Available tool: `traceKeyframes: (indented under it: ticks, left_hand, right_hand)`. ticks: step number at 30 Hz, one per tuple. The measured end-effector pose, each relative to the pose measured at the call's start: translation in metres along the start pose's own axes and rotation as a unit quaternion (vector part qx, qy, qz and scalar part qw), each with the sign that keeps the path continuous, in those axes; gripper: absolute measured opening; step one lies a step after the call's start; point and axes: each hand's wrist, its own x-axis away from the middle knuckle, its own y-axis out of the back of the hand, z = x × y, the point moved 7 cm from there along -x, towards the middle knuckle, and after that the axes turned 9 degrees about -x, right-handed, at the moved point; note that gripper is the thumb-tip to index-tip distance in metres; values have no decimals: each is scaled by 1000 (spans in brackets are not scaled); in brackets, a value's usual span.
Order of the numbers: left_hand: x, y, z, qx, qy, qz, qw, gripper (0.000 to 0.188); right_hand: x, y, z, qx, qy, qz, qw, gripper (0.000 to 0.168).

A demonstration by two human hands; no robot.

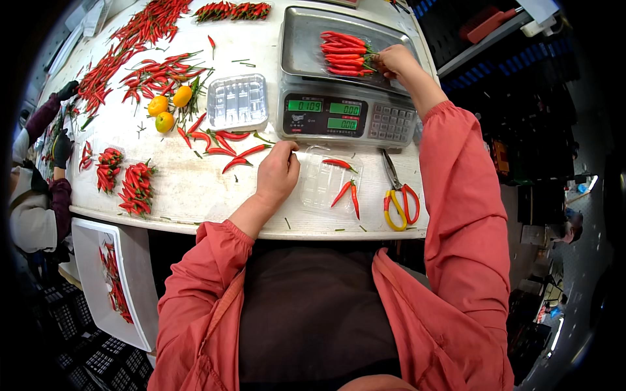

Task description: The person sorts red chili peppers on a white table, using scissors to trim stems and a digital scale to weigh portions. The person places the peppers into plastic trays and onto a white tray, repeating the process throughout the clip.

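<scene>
My right hand (395, 61) is at the stem ends of red chili peppers (345, 51) lying in rows on the steel pan of a digital scale (347, 115). Its fingers touch a green stem; whether they grip it is hard to tell. My left hand (279, 168) rests curled on the table, left of a clear plastic tray (315, 185) with a few red chilies in it. Whether it holds anything is hidden. Loose chilies (234, 151) lie just beyond it, near an empty clear tray (237, 102). Scissors (401, 198) with red and yellow handles lie below the scale.
Heaped red chilies (156, 19), yellow-orange round fruits (157, 105) and filled packs (138, 188) occupy the table's left and far parts. A co-worker's gloved hands (62, 146) are at the left edge. A white foam box (80, 273) with chilies stands below the table's left front edge.
</scene>
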Motion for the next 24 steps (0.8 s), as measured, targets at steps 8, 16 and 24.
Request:
traceKeyframes:
  ticks: [8, 16, 24]
  left_hand:
    - [0, 0, -1, 5, 2, -1, 1000, 15]
    - [0, -1, -1, -4, 2, -3, 1000, 15]
    - [1, -9, 2, -20, -8, 4, 1000, 15]
  right_hand:
    - [-2, 6, -15, -117, -35, 1, 993, 13]
    - [21, 37, -24, -198, -23, 18, 980, 15]
    - [98, 148, -87, -200, -56, -57, 976, 10]
